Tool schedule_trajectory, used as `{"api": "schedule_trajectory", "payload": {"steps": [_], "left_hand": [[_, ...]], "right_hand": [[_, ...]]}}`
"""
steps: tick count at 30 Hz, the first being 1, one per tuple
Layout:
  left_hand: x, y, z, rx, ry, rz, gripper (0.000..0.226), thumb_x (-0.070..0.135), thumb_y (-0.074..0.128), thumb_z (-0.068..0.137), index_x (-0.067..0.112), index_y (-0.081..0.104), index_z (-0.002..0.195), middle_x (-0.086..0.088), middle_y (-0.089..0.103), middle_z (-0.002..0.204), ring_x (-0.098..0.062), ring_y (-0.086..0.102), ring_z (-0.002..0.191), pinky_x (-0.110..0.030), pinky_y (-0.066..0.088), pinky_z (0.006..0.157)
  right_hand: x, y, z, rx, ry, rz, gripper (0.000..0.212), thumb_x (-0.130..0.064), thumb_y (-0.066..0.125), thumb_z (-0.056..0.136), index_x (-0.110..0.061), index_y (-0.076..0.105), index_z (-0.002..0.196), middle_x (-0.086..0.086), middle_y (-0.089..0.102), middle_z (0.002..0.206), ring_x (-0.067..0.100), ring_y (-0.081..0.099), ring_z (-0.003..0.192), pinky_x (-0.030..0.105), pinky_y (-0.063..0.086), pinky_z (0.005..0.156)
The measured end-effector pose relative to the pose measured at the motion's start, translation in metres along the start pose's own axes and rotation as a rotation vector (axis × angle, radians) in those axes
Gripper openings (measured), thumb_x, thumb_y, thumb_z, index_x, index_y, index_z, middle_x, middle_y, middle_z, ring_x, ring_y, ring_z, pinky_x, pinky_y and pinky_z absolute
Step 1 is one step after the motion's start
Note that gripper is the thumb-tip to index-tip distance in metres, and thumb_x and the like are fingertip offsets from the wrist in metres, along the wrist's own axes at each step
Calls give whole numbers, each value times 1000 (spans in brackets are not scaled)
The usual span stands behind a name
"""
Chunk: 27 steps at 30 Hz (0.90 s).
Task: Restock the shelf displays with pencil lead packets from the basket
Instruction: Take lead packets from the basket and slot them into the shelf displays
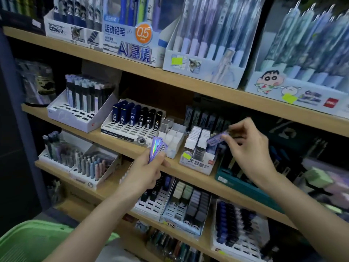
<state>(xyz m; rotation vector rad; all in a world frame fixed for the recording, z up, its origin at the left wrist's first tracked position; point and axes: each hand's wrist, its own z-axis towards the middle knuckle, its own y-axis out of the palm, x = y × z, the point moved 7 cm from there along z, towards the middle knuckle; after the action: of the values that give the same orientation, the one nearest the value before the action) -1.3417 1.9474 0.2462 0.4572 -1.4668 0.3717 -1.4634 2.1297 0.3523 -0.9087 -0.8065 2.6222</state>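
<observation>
My left hand (146,172) grips a small fan of purple, shiny lead packets (158,147) in front of the middle shelf. My right hand (249,146) pinches one purple packet (216,139) and holds it tilted over the white display box (196,163) with the yellow sticker, which holds rows of white-topped packets. The green basket (32,241) sits at the bottom left, below my left forearm.
Wooden shelves (117,140) carry several display trays: dark 0.3 lead cases (137,115), a white divider box (172,137), a teal tray (243,184) under my right wrist. Pen boxes stand on the top shelf. More lead trays fill the lower shelves.
</observation>
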Motion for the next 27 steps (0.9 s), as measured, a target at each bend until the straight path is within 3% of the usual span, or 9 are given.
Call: {"api": "schedule_trajectory", "payload": {"steps": [5,8,13,17,22,27], "left_hand": [[-4,12,1,-31,-28,-43,18,24,44,100,10,55,106,3,64,78,-5,29,43,-15,20,36],[-4,14,0,-35,-23,-21,19,24,45,100,10,55,107,3,64,79,-5,30,43,-15,21,36],[-4,13,-1,-27,-30,-22,19,22,44,100,10,55,110,0,63,81,-5,30,42,-15,19,36],[-6,14,-1,-30,-42,-29,20,21,43,100,8,54,110,-2,61,83,-6,29,41,-16,18,37],[-10,12,-3,-34,-48,-45,18,21,42,101,10,55,106,-3,61,82,-5,29,41,-15,19,37],[-15,6,-3,-33,-44,-42,16,22,43,100,12,55,104,0,61,79,-4,31,41,-16,19,38]], "right_hand": [[15,4,19,-55,-6,-224,16,-16,63,90,-19,49,97,-1,59,94,17,59,88,36,52,80],[19,17,32,-175,-11,-316,15,-15,66,88,-15,54,97,3,63,92,21,61,88,40,52,79],[29,37,47,-385,100,-332,19,-13,75,80,-18,60,91,0,61,89,20,60,89,41,52,83],[34,48,50,-494,114,-517,26,-17,77,78,-20,59,97,-1,63,97,20,60,96,36,51,82],[30,56,52,-498,58,-753,27,-27,73,83,-18,59,103,4,65,105,25,61,97,34,49,75],[21,61,50,-480,-2,-835,26,-25,68,86,-12,57,106,10,62,108,30,60,96,35,48,73]]}}
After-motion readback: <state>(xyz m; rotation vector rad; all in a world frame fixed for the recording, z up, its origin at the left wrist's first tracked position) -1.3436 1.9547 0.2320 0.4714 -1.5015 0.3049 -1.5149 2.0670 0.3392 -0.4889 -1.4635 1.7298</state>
